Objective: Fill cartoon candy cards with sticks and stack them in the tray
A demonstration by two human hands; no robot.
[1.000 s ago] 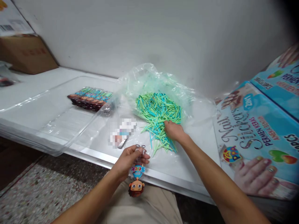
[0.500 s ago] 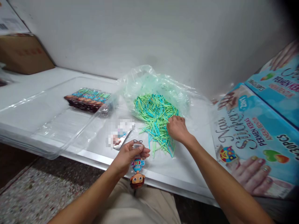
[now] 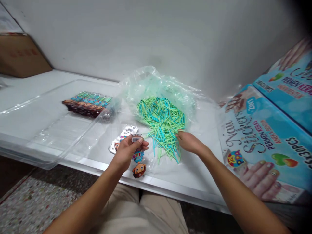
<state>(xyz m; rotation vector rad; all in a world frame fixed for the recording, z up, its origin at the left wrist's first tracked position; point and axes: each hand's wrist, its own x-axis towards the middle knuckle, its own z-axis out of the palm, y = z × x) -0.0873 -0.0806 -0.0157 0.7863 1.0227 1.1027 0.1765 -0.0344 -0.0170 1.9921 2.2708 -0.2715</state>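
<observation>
My left hand (image 3: pixel 128 150) is closed on a small cartoon-figure packet (image 3: pixel 138 162) that hangs from my fingers above the white table's front edge (image 3: pixel 170 190). A second such packet (image 3: pixel 123 138) lies flat on the table just behind it. My right hand (image 3: pixel 188 142) rests at the right edge of a pile of green and blue sticks (image 3: pixel 162 121), fingertips pinched among the sticks. The sticks spill out of a clear plastic bag (image 3: pixel 156 87).
A clear plastic tray (image 3: pixel 44 130) at the left holds a row of finished packets (image 3: pixel 87 103). Blue nail-sticker boxes (image 3: pixel 263 139) stand at the right. A brown carton (image 3: pixel 20 55) sits at the far left by the white wall.
My left hand has risen from below the table edge to over the table, with the packet. My right hand has shifted along the right edge of the stick pile.
</observation>
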